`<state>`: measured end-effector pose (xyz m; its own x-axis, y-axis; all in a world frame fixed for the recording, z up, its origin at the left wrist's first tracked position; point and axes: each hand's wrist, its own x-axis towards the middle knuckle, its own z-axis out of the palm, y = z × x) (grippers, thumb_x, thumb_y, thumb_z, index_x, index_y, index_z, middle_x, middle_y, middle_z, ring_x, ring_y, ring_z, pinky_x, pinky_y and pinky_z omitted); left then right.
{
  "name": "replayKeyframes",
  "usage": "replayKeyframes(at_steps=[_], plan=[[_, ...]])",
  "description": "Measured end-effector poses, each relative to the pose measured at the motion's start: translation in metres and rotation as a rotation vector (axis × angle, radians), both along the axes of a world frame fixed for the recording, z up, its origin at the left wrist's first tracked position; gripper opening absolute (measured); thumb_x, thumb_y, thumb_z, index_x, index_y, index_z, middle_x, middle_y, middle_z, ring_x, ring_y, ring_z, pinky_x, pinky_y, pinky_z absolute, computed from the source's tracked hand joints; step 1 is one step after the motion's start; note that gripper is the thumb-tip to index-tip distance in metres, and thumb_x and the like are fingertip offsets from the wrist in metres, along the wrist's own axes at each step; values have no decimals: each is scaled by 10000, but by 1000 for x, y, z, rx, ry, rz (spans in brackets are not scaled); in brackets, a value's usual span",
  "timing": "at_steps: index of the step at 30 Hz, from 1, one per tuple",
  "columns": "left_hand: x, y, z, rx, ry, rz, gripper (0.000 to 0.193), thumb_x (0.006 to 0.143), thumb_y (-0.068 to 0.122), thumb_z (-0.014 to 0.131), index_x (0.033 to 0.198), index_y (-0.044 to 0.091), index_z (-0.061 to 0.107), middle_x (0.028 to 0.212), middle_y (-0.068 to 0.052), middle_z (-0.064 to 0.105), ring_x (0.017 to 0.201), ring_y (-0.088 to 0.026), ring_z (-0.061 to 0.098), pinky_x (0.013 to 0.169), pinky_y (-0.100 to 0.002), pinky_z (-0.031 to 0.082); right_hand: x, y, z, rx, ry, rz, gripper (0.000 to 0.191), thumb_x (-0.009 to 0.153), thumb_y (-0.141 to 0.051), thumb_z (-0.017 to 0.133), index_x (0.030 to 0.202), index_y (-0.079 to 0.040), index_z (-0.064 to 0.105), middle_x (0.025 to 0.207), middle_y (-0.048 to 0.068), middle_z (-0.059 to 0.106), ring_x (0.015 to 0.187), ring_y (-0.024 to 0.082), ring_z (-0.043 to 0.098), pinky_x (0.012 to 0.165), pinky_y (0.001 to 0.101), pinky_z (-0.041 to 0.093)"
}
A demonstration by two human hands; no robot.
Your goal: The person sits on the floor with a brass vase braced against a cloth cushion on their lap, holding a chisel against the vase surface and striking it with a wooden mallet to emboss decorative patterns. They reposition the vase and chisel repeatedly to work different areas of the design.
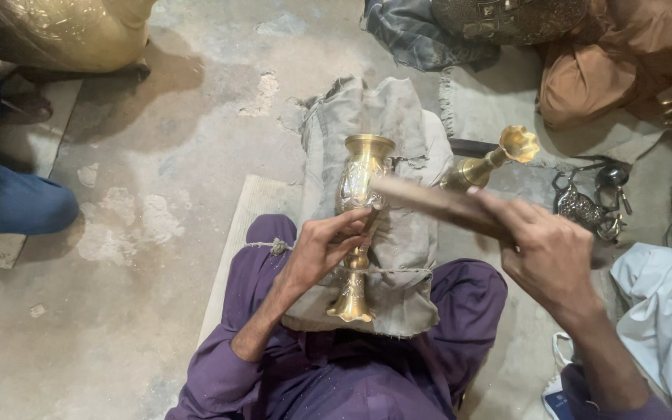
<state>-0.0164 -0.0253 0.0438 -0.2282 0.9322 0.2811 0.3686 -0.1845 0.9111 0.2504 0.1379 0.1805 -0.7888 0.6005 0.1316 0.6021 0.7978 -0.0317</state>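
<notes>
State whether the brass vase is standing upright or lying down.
Lying down: the brass vase rests lengthwise on the cloth pad, under the left hand.

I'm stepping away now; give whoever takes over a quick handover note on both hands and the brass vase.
Left hand: pinching a thin tool against the brass vase, which lies on a grey cloth pad across the lap.
Right hand: gripping a wooden stick, raised and blurred.
Done: the vase's upper body shows patterning.
Left: how much remains cannot be judged.
A second brass vase lies beyond the pad.
</notes>
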Motion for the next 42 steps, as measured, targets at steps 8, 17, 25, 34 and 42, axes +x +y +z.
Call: replayKeyframes(at_steps=[8,17,25,34,42], plan=[[-1,0,-4,27,-40,10,540,902,19,746,1415,99,599,1113,-134,788,1005,-212,795,869,-338,671,-6,-2,4,109,44,58,557,879,-155,667,1418,-283,611,962,42,716,788,265,719,694,419,570],[0,-1,-14,36,-69,13,539,906,1,746,1415,94,595,1103,-134,790,1014,-222,789,871,-344,681,-13,8,2,-25,27,-27,526,967,-282,679,1476,-317,552,1048,43,776,682,154,693,591,334,580],[-1,-1,-20,101,-138,13,525,916,-7,743,1414,57,589,1126,-150,782,1035,-231,788,878,-338,682,-23,4,15,-19,-24,-7,623,909,-184,680,1496,-314,518,1062,56,752,834,220,747,765,373,617],[2,-3,-23,94,-203,34,516,914,-5,752,1402,58,595,1090,-140,793,1010,-216,794,869,-339,683,-26,9,20,-211,89,14,675,872,-205,651,1516,-319,486,1004,26,731,814,215,732,722,366,601],[-1,-2,-31,117,-221,20,513,920,1,748,1405,67,598,1110,-146,787,1009,-220,792,846,-332,685,-36,14,25,-54,50,126,627,860,-276,703,1470,-274,557,916,50,719,738,226,706,705,385,591]])
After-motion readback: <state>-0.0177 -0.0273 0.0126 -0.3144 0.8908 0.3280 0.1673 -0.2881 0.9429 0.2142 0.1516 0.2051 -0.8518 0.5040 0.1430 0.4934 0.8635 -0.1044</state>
